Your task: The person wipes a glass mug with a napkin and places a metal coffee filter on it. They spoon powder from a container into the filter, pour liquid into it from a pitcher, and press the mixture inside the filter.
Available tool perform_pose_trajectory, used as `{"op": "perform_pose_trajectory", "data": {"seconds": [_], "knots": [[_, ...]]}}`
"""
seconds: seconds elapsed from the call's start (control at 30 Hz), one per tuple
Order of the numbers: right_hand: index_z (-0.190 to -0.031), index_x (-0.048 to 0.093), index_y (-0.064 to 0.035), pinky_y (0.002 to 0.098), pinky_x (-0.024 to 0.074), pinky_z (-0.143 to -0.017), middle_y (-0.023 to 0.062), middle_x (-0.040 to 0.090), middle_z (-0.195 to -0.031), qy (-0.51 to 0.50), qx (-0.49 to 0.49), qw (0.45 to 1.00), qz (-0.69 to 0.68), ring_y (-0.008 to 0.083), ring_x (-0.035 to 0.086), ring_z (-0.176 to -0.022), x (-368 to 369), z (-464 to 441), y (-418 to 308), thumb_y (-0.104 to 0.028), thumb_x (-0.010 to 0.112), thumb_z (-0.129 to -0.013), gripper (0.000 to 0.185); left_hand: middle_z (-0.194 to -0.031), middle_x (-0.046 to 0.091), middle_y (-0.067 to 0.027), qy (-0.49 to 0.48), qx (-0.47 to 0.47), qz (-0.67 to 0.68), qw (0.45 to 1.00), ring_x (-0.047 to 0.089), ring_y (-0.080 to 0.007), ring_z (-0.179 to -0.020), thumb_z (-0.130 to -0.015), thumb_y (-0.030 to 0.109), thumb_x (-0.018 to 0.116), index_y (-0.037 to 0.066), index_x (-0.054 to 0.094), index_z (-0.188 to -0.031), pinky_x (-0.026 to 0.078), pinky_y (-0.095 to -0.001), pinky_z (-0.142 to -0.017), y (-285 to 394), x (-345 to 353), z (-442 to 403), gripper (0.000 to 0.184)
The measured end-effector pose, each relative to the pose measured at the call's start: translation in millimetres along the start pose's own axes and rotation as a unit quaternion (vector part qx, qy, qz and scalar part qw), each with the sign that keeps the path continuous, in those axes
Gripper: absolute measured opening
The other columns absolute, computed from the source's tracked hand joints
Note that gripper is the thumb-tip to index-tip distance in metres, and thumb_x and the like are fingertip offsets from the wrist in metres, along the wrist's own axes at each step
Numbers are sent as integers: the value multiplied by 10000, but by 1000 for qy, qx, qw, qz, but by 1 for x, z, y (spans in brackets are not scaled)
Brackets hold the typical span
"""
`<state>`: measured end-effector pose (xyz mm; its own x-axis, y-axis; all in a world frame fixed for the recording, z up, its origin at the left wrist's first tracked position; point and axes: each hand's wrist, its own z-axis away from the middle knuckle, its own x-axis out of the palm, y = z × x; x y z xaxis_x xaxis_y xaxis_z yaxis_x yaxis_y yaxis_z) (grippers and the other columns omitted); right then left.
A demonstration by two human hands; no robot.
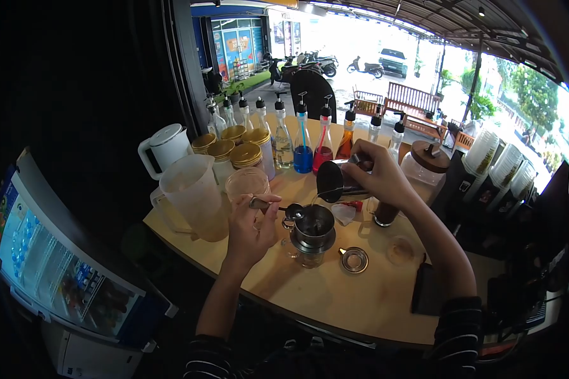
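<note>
The person's right hand [379, 169] has its grip closed around a metal pitcher [354, 179], tipped so that its dark mouth faces left and down; a thin stream runs from its lip into a metal drip filter [314, 227]. The left hand [251, 232] pinches the handle of a spoon [293, 211] between thumb and fingers, its bowl at the filter's left rim; whether the two touch is hard to tell. The filter sits upright on a clear glass cup [310, 258] near the middle of the pale wooden tabletop [297, 297]. Just right of it lies a small round metal piece [354, 259]. Behind that are a red-and-white packet [345, 213] and, below the right wrist, a glass of dark contents [384, 213]. Beyond the left hand stand a clear round container [239, 182], gold-lidded jars [246, 156], a translucent jug [193, 196] and a white lidded pitcher [164, 150]. A row of pump-topped bottles [284, 148] lines the far edge, some holding blue, red and orange liquid. To the right are a brown-lidded jar [423, 172] and stacks of clear cups [504, 165]. Outside, parked motorbikes [316, 64] and wooden benches [412, 98] stand in bright daylight.
</note>
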<state>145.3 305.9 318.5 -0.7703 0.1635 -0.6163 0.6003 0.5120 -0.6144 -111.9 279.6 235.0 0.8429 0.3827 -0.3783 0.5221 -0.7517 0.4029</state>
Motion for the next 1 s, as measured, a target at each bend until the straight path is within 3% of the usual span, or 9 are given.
{"op": "perform_pose_trajectory", "data": {"seconds": [0.17, 0.27, 0.4, 0.47, 0.53, 0.67, 0.83, 1.0], "knots": [[-813, 532, -5, 286, 280, -482, 2, 401, -517, 4, 3, 1000, 18, 78, 334, -512, -7, 3, 4, -162, 670, -813, 210, -756, 594, -37, 10, 3, 13, 1000, 556, -114, -675, -901, 94, 585, 44, 652, -942, 471, -248, -584, -2, 5, 1, 93], [-785, 508, -28, 240, 284, -508, -48, 373, -594, -8, 26, 999, 17, 37, 333, -576, -12, 7, 2, -153, 657, -822, 198, -740, 594, -35, 7, 2, 18, 1000, 559, -114, -681, -900, 95, 587, 48, 653, -932, 464, -248, -568, -3, 7, 1, 87], [-808, 525, -18, 228, 312, -516, -28, 442, -627, 4, 18, 999, 27, 32, 371, -578, -18, 14, 1, -149, 660, -824, 190, -718, 591, -26, 5, 12, 12, 1000, 557, -111, -687, -896, 97, 590, 55, 655, -932, 437, -239, -533, 0, 8, 0, 85], [-818, 530, -14, 221, 326, -520, -22, 472, -641, 7, 1, 1000, 30, 26, 391, -578, -19, 17, 3, -140, 660, -828, 181, -747, 604, -54, -16, -25, 40, 999, 570, -200, -706, -887, 99, 580, 59, 651, -948, 386, -373, -856, 4, 8, 0, 101], [-813, 538, 1, 266, 284, -498, -15, 395, -579, 20, 12, 999, -26, 56, 328, -548, -19, 20, 11, -134, 662, -813, 183, -747, 604, -53, -12, -14, 28, 999, 570, -201, -710, -890, 106, 582, 60, 651, -949, 385, -373, -851, 5, 10, 0, 102], [-802, 534, -4, 240, 289, -503, -35, 417, -611, 20, 34, 998, -52, 33, 330, -557, -22, 29, 20, -125, 663, -822, 178, -752, 606, -52, -28, -14, 21, 999, 574, -202, -718, -894, 128, 593, 62, 652, -951, 385, -370, -847, 3, 14, 3, 106], [-807, 528, -39, 182, 361, -513, -38, 515, -664, 84, 64, 955, -278, 12, 464, -579, -11, 47, 49, -122, 637, -881, 155, -743, 615, -46, -6, 24, 20, 999, 581, -205, -708, -892, 146, 607, 75, 655, -956, 385, -363, -833, 2, 18, 4, 107], [-798, 503, -71, 182, 364, -496, -31, 523, -664, 120, 150, 946, -259, 20, 488, -582, 15, 79, 92, -121, 610, -902, 157, -726, 622, -43, 12, 56, -3, 998, 572, -211, -681, -879, 149, 634, 89, 653, -956, 387, -348, -811, 5, 20, 4, 100]]}}
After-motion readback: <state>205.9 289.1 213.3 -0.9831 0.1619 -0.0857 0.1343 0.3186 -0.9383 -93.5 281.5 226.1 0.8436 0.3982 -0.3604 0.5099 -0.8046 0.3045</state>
